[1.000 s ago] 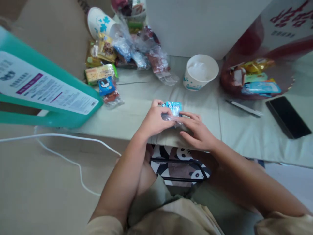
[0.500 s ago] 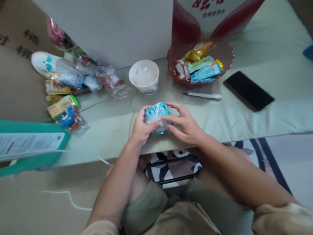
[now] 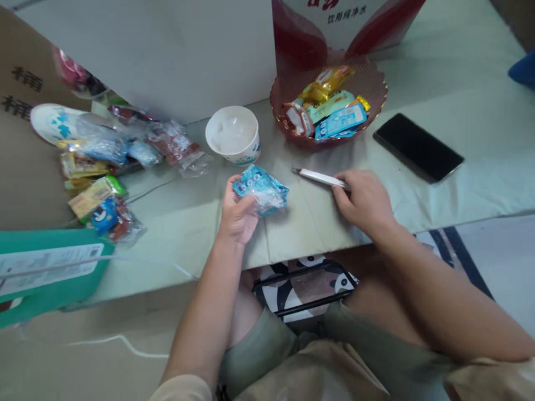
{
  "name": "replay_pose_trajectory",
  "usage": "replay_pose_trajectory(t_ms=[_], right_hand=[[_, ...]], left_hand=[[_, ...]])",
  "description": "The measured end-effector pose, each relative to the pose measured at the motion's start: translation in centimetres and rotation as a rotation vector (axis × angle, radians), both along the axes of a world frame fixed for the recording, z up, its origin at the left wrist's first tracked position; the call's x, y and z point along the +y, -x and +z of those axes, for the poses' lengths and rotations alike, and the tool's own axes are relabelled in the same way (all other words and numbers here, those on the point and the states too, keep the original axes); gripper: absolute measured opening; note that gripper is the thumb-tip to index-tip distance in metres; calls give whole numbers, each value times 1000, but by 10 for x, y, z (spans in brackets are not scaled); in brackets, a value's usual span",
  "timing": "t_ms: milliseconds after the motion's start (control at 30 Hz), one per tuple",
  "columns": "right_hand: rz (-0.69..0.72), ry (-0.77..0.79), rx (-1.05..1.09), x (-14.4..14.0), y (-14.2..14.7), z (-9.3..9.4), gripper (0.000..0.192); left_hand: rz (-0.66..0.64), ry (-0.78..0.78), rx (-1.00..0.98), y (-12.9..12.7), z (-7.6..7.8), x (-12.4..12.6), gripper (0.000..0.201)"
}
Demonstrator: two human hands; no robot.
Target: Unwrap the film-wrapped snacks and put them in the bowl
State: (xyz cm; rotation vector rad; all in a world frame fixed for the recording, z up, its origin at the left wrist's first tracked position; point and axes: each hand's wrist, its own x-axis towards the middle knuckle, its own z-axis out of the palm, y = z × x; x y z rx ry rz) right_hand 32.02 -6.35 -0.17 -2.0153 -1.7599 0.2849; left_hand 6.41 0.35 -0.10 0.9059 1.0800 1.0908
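Note:
In the head view, my left hand [image 3: 239, 214] grips a bundle of blue-and-white snack packets [image 3: 261, 186] in clear crinkled plastic, held over the table's front part. The thumb presses on the plastic from the front. My right hand [image 3: 365, 201] has its thumb and fingers closed on the rear end of a slim white pen-shaped tool [image 3: 320, 177]. Its dark tip points left, towards the packets. A white paper cup [image 3: 234, 131] with clear plastic inside stands just behind the packets.
Behind the tool sits a pinkish glass bowl [image 3: 301, 142] of wrapped snacks. A black phone [image 3: 418, 146] lies to the right. Several snack packs [image 3: 98, 197] and a tipped paper cup [image 3: 58, 123] are at left, near a green box [image 3: 79, 289]. Large cartons [image 3: 167, 55] stand behind.
My right hand has left the packets, moved right and taken hold of the white tool, now tilted. My left hand keeps the packets, now turned and slightly raised. The view has shifted a little.

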Motion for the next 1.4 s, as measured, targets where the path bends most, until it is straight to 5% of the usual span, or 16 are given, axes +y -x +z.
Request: replay_pose_trajectory(t_ms=[233,367,633,867,967,1100,1200,1300,1400], right_hand=[[75,117,561,-10,52,24,25],[215,70,606,-4,73,27,33],[303,195,535,4,81,23,37],[205,252,485,1,38,25,32],[60,105,311,3,13,21,26],[-1,-28,-43,4,-3,12,31],[-68,-204,-163,1,2,9,39],[227,-350,-12,-4,24,11,49],[593,-301,74,-8,49,12,46]], left_hand=[[242,-65,115,7,-7,1,62],[189,-93,205,10,-8,0,58],[147,-80,136,26,0,-1,61],[262,5,-7,52,1,9,63],[199,-47,126,49,1,4,61],[-46,-148,448,35,3,-14,45],[-55,-282,703,31,6,-22,34],[-138,-481,817,31,8,-24,43],[-227,-515,789,31,7,-22,17]])
